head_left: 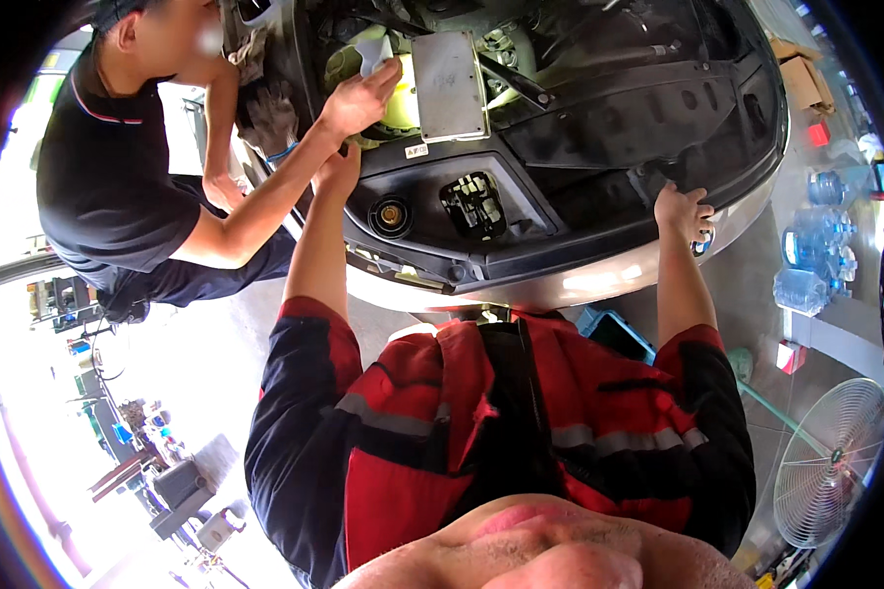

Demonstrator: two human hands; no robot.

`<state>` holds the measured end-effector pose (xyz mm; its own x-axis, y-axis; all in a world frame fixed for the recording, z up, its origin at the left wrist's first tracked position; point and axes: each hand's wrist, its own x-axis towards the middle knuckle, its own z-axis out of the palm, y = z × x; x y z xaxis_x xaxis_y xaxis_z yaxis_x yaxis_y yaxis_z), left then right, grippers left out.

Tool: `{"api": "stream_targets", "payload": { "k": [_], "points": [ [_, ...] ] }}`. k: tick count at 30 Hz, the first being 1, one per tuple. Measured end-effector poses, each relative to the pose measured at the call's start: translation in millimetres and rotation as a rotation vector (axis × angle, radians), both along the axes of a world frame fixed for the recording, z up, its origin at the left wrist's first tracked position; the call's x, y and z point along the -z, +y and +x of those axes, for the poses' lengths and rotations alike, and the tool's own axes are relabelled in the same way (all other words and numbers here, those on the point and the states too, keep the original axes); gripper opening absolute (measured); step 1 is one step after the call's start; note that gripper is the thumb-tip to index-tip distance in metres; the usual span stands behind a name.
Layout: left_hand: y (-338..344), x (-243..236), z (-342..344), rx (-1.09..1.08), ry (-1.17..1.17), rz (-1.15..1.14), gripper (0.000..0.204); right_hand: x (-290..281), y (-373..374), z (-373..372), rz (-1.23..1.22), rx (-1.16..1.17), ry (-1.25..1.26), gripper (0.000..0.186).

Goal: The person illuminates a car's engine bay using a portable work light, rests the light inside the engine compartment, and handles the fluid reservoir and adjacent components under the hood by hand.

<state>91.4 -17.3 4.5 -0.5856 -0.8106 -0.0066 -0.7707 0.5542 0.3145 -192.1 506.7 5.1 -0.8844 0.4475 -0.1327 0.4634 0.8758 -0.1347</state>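
Note:
In front of me lies a car's open engine bay, with black plastic trim (619, 137) along its front. My left hand (338, 169) is at the left side of the bay, by the trim's edge. A co-worker's hand (361, 100) is just above it, and my fingers are mostly hidden. That co-worker's hand holds a pale grey-white piece (373, 51), perhaps cloth or paper, beside a flat silver metal box (449, 86). My right hand (683, 211) rests on the front edge at the right, fingers apart, holding nothing I can see.
A person in a dark shirt (108, 187) leans in from the left, near grey gloves (273, 118). To the right are large clear water bottles (813, 240), a cardboard box (803, 80) and a standing fan (833, 461). A blue crate (614, 332) is below the bumper.

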Motion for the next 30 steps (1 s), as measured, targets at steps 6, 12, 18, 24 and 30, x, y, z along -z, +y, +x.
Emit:
{"api": "stream_targets", "payload": {
  "k": [6, 12, 18, 24, 30],
  "points": [
    [44, 37, 70, 0.031, 0.222, -0.277, 0.048, 0, 3, -3, -0.029, -0.021, 0.001, 0.082],
    [116, 27, 135, 0.076, 0.271, -0.239, 0.041, 4, 5, 0, -0.099, -0.032, 0.015, 0.083],
    [142, 4, 137, 0.318, 0.424, -0.291, 0.041, 16, 21, -1, -0.174, 0.019, 0.087, 0.089],
    [176, -37, 113, 0.774, 0.451, -0.113, 0.050, 76, 97, 21, -0.680, 0.031, 0.952, 0.041],
    [161, -2, 134, 1.186, 0.354, 0.146, 0.046, 142, 177, 251, -0.578, -0.002, 0.355, 0.032]
  ]
}}
